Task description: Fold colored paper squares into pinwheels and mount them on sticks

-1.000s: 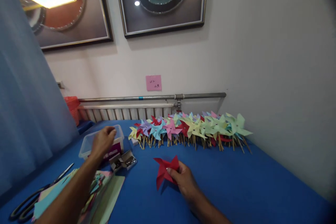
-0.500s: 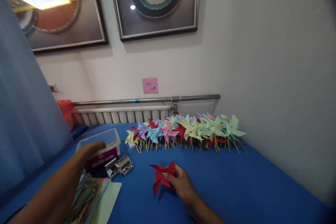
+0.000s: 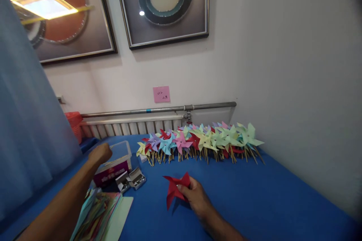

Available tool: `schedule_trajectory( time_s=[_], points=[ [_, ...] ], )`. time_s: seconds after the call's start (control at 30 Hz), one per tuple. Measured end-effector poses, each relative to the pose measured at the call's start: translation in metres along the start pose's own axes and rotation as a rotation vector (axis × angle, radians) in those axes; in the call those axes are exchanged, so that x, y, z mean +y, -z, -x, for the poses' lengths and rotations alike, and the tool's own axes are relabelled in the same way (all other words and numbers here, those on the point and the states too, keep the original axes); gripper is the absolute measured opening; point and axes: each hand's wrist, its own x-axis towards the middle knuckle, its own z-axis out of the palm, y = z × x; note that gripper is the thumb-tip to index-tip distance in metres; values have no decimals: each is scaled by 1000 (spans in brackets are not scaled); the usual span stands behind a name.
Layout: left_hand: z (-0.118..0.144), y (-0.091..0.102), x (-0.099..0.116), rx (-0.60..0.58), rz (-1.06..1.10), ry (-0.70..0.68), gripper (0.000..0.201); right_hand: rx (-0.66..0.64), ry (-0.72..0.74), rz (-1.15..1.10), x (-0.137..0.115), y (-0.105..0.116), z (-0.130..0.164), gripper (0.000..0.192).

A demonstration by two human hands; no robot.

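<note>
My right hand (image 3: 195, 196) pinches a red paper pinwheel (image 3: 175, 188) near its centre, thumb on top, just above the blue tabletop. A small shiny pin head shows in its middle. My left hand (image 3: 100, 153) is curled closed at the near left side of a clear plastic box (image 3: 128, 150) with a purple label; thin wooden sticks lie in the box. What its fingers hold, if anything, is hidden. Two small open cartons of metal pins (image 3: 138, 180) stand beside the box. Closer to me lies a stack of coloured paper strips and sheets (image 3: 97, 214).
Several finished pinwheels on sticks (image 3: 198, 141) lie in a long row at the back of the blue table (image 3: 240, 196). Behind them run a radiator (image 3: 135, 127) and a pipe. A blue curtain (image 3: 25, 120) hangs at the left, near a red basket (image 3: 74, 124).
My left hand has risen and drawn back from inside the clear box toward its left side. The right hand keeps the red pinwheel nearly still. The camera view has shifted slightly.
</note>
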Motion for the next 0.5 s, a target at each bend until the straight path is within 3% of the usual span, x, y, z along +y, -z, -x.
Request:
schedule_trajectory(
  time_s=[0.13, 0.2, 0.27, 0.33, 0.4, 0.5],
  points=[
    [28, -2, 31, 21, 137, -73, 38, 49, 9, 6, -1, 3, -1, 18],
    [56, -21, 59, -34, 279, -181, 39, 99, 5, -14, 0, 6, -3, 21],
    [88, -50, 89, -153, 736, -232, 42, 158, -3, -51, -2, 9, -5, 27],
    [119, -79, 115, -290, 1011, -194, 46, 198, -10, -99, -5, 11, -5, 31],
    [142, -101, 131, -354, 1123, -156, 42, 213, -24, -145, -10, 12, -3, 34],
    [161, -114, 139, -425, 1113, -161, 26, 219, -76, -188, -17, 10, 0, 37]
  ],
)
